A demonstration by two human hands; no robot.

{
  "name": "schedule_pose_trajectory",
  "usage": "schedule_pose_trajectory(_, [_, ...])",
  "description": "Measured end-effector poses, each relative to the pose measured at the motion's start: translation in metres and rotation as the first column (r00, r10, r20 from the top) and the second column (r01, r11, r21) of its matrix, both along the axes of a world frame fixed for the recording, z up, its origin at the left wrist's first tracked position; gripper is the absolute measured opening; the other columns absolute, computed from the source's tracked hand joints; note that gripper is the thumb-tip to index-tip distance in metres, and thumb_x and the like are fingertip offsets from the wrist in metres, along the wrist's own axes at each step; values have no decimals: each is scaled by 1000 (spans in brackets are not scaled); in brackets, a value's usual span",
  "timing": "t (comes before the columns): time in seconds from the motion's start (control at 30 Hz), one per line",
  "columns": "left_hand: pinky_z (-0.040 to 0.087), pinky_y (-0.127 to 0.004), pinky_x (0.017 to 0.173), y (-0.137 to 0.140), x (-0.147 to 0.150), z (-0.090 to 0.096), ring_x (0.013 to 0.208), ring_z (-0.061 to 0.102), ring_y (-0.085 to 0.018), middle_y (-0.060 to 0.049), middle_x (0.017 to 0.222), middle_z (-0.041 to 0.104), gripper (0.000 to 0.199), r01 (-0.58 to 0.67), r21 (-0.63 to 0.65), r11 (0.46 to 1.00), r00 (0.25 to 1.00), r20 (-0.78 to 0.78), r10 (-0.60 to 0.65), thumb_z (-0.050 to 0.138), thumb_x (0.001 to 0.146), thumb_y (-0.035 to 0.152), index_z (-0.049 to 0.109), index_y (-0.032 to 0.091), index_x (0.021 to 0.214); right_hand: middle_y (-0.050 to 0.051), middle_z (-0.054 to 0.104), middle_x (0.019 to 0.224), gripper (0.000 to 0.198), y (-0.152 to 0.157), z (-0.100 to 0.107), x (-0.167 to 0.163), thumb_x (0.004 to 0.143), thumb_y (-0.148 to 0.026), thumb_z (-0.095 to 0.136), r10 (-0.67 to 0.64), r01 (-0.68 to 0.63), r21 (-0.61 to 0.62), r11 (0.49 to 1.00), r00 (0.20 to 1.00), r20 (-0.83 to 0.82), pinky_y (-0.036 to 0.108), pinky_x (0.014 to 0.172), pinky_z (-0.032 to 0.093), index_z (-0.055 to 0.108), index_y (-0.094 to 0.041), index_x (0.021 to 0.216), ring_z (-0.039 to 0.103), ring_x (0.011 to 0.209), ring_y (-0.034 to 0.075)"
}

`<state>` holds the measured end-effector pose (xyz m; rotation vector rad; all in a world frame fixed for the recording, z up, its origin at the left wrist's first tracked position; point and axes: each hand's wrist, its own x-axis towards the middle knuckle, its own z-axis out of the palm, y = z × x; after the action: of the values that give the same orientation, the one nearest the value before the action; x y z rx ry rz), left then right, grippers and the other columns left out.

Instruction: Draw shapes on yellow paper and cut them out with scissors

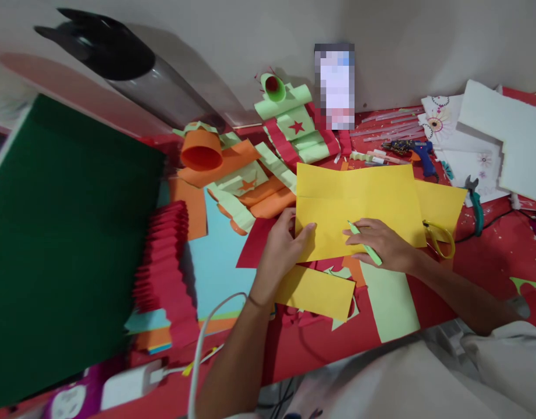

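A large yellow paper sheet (359,192), with a faint crease near its left part, lies in the middle of the table. My left hand (289,235) holds its left edge, thumb on top and fingers curled at the side. Across the sheet's lower right rests my right hand (376,244), with a light green pen (366,243) between its fingers, tip pointing up and left. Below the sheet is a smaller yellow paper strip (318,291) over red and green scraps. Yellow-handled scissors (440,240) lie right of my right hand, partly on another yellow piece.
Green-and-red (296,125) and orange-and-green paper figures (241,180) stand behind. A phone (337,87) leans on the wall. A blue glue gun (420,154) and teal-handled pliers (475,206) lie right. A dark green board (71,250), pleated red paper (167,273) and white cable (202,343) are left.
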<state>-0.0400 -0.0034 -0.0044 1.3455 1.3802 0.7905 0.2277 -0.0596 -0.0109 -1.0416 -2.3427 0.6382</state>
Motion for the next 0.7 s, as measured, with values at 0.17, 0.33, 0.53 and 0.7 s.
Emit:
schedule_pose_trajectory(0.17, [64, -43, 89, -3, -2, 1, 114, 75, -34, -17, 131, 74, 61, 65, -76, 995, 989, 134, -54, 82, 82, 50, 59, 18, 129, 12, 77, 132, 24, 0, 2, -1, 102, -29, 70, -7, 7, -4, 1000, 1000, -13, 48, 109, 55, 71, -23, 125, 65, 129, 27])
schedule_pose_trajectory(0.33, [62, -48, 101, -5, -4, 5, 124, 71, -36, -17, 138, 71, 71, 139, -125, 982, 976, 186, -114, 85, 82, 50, 58, 17, 138, 12, 76, 135, 27, -1, 3, 1, 101, -29, 72, -1, 1, -25, 1000, 1000, -2, 52, 112, 53, 71, -24, 127, 62, 135, 29])
schedule_pose_trajectory(0.53, [61, -52, 102, -3, -4, 7, 124, 71, -38, -17, 139, 72, 76, 141, -145, 979, 973, 204, -110, 88, 79, 51, 57, 16, 139, 12, 75, 137, 26, -2, 4, 3, 101, -26, 70, 12, -13, -40, 999, 1000, -24, 51, 112, 54, 71, -24, 127, 59, 140, 29])
schedule_pose_trajectory(0.7, [62, -52, 100, -3, -4, 5, 121, 72, -38, -17, 135, 73, 70, 146, -148, 978, 975, 186, -117, 86, 81, 50, 58, 17, 136, 12, 76, 136, 26, -2, 1, 3, 100, -25, 70, 15, -16, -23, 1000, 1000, -24, 52, 113, 54, 70, -22, 126, 59, 139, 30])
